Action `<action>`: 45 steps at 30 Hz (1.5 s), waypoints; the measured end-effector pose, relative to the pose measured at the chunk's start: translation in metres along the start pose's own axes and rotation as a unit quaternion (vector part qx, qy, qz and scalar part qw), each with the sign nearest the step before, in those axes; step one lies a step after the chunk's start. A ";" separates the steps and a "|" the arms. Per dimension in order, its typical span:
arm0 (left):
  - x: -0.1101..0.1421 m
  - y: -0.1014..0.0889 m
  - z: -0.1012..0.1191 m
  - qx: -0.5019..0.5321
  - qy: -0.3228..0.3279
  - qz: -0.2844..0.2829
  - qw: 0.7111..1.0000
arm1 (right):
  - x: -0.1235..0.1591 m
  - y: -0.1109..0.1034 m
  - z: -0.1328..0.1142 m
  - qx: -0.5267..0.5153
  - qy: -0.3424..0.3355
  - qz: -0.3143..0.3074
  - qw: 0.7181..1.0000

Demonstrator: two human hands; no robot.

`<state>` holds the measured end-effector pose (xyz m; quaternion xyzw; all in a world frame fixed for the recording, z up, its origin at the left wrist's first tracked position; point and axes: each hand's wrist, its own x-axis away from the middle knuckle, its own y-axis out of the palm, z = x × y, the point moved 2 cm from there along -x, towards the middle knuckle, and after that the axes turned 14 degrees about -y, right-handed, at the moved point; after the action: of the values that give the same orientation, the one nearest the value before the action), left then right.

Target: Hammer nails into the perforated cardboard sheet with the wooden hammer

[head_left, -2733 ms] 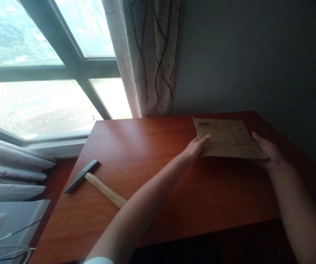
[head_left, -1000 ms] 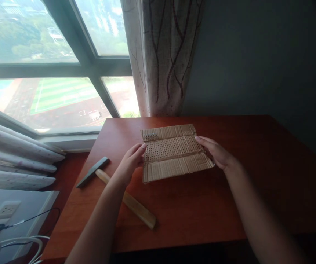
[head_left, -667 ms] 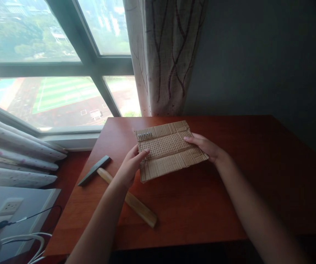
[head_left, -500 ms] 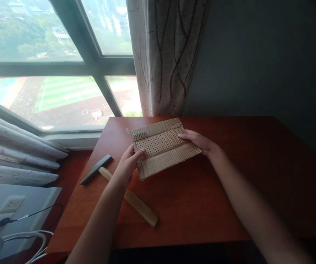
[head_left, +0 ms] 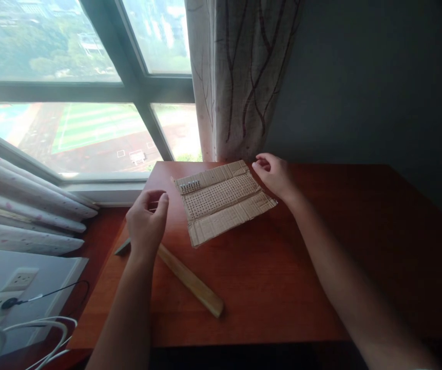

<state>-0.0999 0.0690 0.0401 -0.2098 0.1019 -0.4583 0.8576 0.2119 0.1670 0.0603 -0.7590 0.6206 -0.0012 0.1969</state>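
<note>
A creased cardboard piece [head_left: 223, 198] with rows of punched holes lies on the brown table, tilted a little from left to right. Several small metal nails [head_left: 190, 185] stick up near its far left corner. To its left, my left hand [head_left: 147, 216] is raised with curled fingers and thumb apart, holding nothing. Just past the far right edge of the cardboard, my right hand [head_left: 272, 174] is likewise empty, its fingers loosely bent. A hammer [head_left: 192, 280] lies nearer me, its wooden handle pointing to the front; my left wrist hides most of its grey head.
The table [head_left: 282, 288] meets a dark wall at the back right. A window [head_left: 90, 128] and a patterned curtain [head_left: 239, 77] stand behind it. At the lower left are a wall socket [head_left: 11, 295] with a black plug and white cables [head_left: 51, 329].
Both hands have let go of the cardboard. The left hand has moved left and the right hand up and away from the edge. The cardboard now lies free.
</note>
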 end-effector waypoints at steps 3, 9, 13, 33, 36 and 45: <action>-0.006 -0.001 0.019 -0.092 0.105 0.029 0.990 | -0.003 0.032 -0.022 0.202 -0.173 0.009 0.964; -0.012 0.014 0.036 -0.175 0.207 -0.016 0.963 | 0.002 0.099 -0.028 0.328 -0.252 -0.100 0.905; -0.019 0.018 0.026 -0.168 0.203 -0.028 0.964 | 0.006 0.102 -0.020 0.356 -0.245 -0.113 0.895; -0.031 0.020 0.031 -0.087 0.167 0.003 0.982 | 0.010 0.100 -0.024 0.390 -0.230 -0.124 0.883; -0.030 0.021 0.038 -0.100 0.184 0.014 0.978 | 0.010 0.100 -0.025 0.391 -0.226 -0.129 0.883; -0.030 0.020 0.045 -0.084 0.194 0.048 0.976 | 0.011 0.103 -0.027 0.403 -0.217 -0.140 0.878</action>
<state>-0.0856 0.1160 0.0707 -0.1834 0.3146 -0.4385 0.8216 0.1110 0.1332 0.0521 -0.6741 0.3954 -0.1147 0.6133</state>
